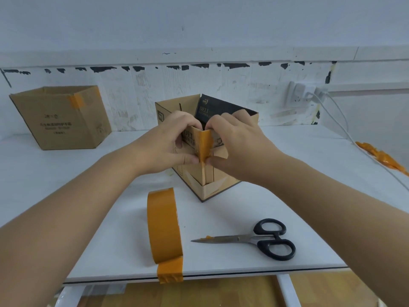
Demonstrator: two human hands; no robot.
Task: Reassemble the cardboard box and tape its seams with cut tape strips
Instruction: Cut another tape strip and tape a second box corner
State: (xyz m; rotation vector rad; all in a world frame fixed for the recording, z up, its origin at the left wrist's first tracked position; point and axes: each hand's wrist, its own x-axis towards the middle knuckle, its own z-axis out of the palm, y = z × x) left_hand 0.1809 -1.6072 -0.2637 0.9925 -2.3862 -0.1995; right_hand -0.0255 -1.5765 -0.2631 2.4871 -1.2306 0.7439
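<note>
Table [287,165] white; scuffed wall [199,85] behind, socket [298,94] right.

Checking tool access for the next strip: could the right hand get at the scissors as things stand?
Probably yes. The scissors lie alone on the table, below the right hand, with nothing over or against them. But that hand's fingers now hold the tape strip on the box corner, so it must let go first.
</note>
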